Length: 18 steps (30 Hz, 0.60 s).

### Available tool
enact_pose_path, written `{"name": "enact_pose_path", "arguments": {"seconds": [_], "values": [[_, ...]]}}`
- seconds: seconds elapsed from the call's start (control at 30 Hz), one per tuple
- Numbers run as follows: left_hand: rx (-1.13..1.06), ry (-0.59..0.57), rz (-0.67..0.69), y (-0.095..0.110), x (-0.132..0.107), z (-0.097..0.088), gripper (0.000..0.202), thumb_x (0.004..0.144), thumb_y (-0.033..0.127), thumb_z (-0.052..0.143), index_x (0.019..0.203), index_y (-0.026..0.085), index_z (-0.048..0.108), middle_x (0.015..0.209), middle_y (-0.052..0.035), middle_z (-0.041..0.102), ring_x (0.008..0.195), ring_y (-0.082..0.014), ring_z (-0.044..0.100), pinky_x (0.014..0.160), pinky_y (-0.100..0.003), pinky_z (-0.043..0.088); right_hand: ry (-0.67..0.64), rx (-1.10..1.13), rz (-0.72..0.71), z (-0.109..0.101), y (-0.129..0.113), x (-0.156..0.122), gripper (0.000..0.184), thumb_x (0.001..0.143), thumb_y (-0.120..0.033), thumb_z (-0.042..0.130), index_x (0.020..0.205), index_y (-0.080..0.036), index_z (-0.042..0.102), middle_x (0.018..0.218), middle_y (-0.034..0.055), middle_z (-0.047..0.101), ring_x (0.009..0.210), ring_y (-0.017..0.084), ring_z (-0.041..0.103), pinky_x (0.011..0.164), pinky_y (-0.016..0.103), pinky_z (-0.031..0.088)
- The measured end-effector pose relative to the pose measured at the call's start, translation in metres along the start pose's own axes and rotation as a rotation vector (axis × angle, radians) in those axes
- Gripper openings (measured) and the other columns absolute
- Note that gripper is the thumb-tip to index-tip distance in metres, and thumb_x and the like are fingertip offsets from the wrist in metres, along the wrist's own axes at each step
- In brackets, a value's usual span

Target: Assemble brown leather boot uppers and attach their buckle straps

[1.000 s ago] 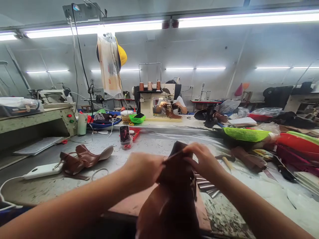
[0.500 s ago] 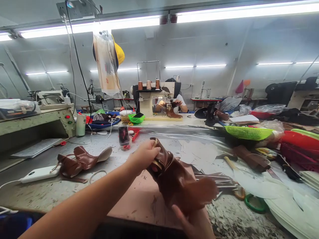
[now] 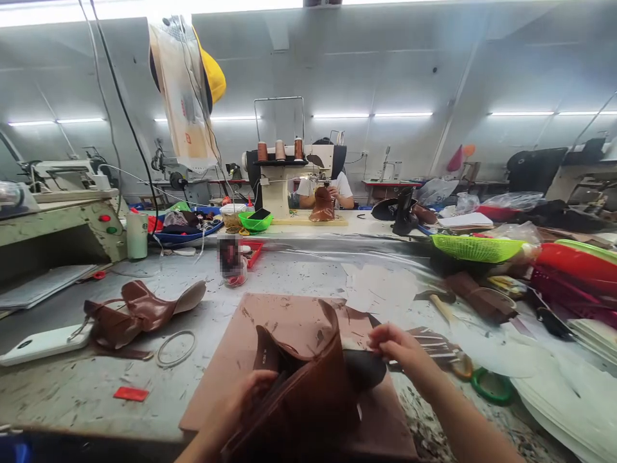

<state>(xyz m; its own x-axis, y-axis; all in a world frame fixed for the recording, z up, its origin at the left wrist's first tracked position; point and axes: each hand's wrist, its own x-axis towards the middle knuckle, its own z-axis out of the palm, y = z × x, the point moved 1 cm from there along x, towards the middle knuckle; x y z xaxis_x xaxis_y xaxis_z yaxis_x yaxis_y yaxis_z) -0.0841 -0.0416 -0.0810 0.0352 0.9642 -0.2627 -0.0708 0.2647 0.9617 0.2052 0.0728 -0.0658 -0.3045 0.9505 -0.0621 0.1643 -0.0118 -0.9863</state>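
A brown leather boot upper (image 3: 308,392) rests on a brown cutting mat (image 3: 289,321) close in front of me. My left hand (image 3: 241,402) grips its near left side from below, fingers curled into the leather. Over at the piece's right edge, my right hand (image 3: 398,347) pinches a dark flap beside a stack of striped strips (image 3: 434,344). A second brown boot upper (image 3: 139,312) lies on the table to the left, beside a thin ring (image 3: 176,347).
A white power bank (image 3: 41,344) lies far left, a red scrap (image 3: 131,393) near the front edge. A hammer (image 3: 441,305), green tape ring (image 3: 491,386), and green and red baskets (image 3: 475,247) crowd the right. Another person sits at a sewing machine (image 3: 282,183) across the table.
The leather piece came down from mid-air onto the mat. My left hand shifted from its top to its near side; my right hand moved from beneath it to its right edge.
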Motion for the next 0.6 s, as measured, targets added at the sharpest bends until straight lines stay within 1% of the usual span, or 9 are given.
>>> {"name": "enact_pose_path", "arguments": {"seconds": [0.07,0.13,0.2,0.23,0.3,0.37,0.47,0.53,0.6], "values": [[0.331,-0.086,0.103,-0.013,0.004,-0.005,0.036,0.076,0.049,0.055,0.095,0.021,0.066,0.096,-0.0041,0.069,0.092,-0.0221,0.062,0.084,-0.033,0.048,-0.050,-0.358,-0.073,0.001,0.015,-0.001,0.020,0.057,-0.020,0.044,0.071,-0.017,0.058,0.068,0.0040,0.062,0.068,0.021,0.060,0.066,0.036,0.048],[0.635,-0.103,0.261,-0.026,0.012,-0.008,0.032,0.082,0.042,0.049,0.100,0.022,0.067,0.103,-0.0058,0.068,0.098,-0.0237,0.060,0.089,-0.036,0.045,-0.087,-0.623,-0.131,0.001,0.026,-0.004,0.038,0.055,-0.016,0.045,0.088,-0.016,0.063,0.093,0.0105,0.064,0.090,0.027,0.059,0.083,0.044,0.045],[0.875,-0.105,0.432,-0.042,0.022,-0.011,0.034,0.085,0.039,0.044,0.106,0.024,0.066,0.115,-0.0073,0.064,0.110,-0.0262,0.054,0.098,-0.039,0.040,-0.104,-0.721,-0.178,0.001,0.031,-0.007,0.053,0.056,-0.014,0.049,0.108,-0.017,0.060,0.125,0.0146,0.051,0.117,0.031,0.046,0.098,0.048,0.035],[0.971,-0.124,0.496,-0.050,0.026,-0.012,0.035,0.085,0.039,0.044,0.111,0.026,0.064,0.119,-0.0065,0.061,0.115,-0.0269,0.051,0.101,-0.040,0.037,-0.109,-0.724,-0.202,0.001,0.032,-0.008,0.055,0.059,-0.015,0.052,0.113,-0.019,0.059,0.134,0.0139,0.043,0.124,0.031,0.038,0.102,0.049,0.031],[1.137,-0.206,0.590,-0.064,0.033,-0.012,0.039,0.084,0.037,0.049,0.122,0.030,0.055,0.124,-0.0046,0.057,0.120,-0.0268,0.047,0.106,-0.042,0.031,-0.095,-0.675,-0.272,0.003,0.029,-0.011,0.045,0.068,-0.020,0.052,0.112,-0.021,0.059,0.138,0.0125,0.038,0.128,0.029,0.033,0.103,0.049,0.029],[1.266,-0.222,0.635,-0.071,0.036,-0.010,0.046,0.084,0.033,0.053,0.129,0.031,0.047,0.129,-0.0046,0.053,0.122,-0.0273,0.046,0.107,-0.043,0.028,-0.070,-0.611,-0.361,0.009,0.024,-0.014,0.032,0.075,-0.023,0.049,0.103,-0.021,0.063,0.132,0.0126,0.044,0.124,0.028,0.039,0.100,0.048,0.034],[1.383,-0.165,0.596,-0.063,0.040,0.000,0.048,0.084,0.029,0.054,0.131,0.028,0.045,0.130,-0.0084,0.051,0.123,-0.0304,0.044,0.106,-0.047,0.031,-0.067,-0.459,-0.441,0.026,0.017,-0.013,0.022,0.080,-0.029,0.044,0.089,-0.019,0.062,0.099,0.0108,0.061,0.095,0.025,0.057,0.082,0.040,0.047],[1.418,-0.158,0.577,-0.052,0.043,0.009,0.048,0.084,0.027,0.053,0.131,0.027,0.046,0.130,-0.0104,0.051,0.123,-0.0326,0.043,0.104,-0.051,0.031,0.040,-0.281,-0.386,0.037,0.014,-0.003,0.021,0.079,-0.033,0.044,0.085,-0.018,0.058,0.079,0.0059,0.061,0.076,0.022,0.058,0.070,0.034,0.049],[1.420,-0.167,0.594,-0.040,0.046,0.017,0.046,0.085,0.024,0.050,0.131,0.029,0.045,0.130,-0.0092,0.051,0.123,-0.0334,0.042,0.104,-0.056,0.027,0.171,-0.091,-0.234,0.044,0.013,0.015,0.021,0.075,-0.037,0.048,0.082,-0.018,0.055,0.072,0.0033,0.060,0.070,0.020,0.056,0.064,0.031,0.047]]}}
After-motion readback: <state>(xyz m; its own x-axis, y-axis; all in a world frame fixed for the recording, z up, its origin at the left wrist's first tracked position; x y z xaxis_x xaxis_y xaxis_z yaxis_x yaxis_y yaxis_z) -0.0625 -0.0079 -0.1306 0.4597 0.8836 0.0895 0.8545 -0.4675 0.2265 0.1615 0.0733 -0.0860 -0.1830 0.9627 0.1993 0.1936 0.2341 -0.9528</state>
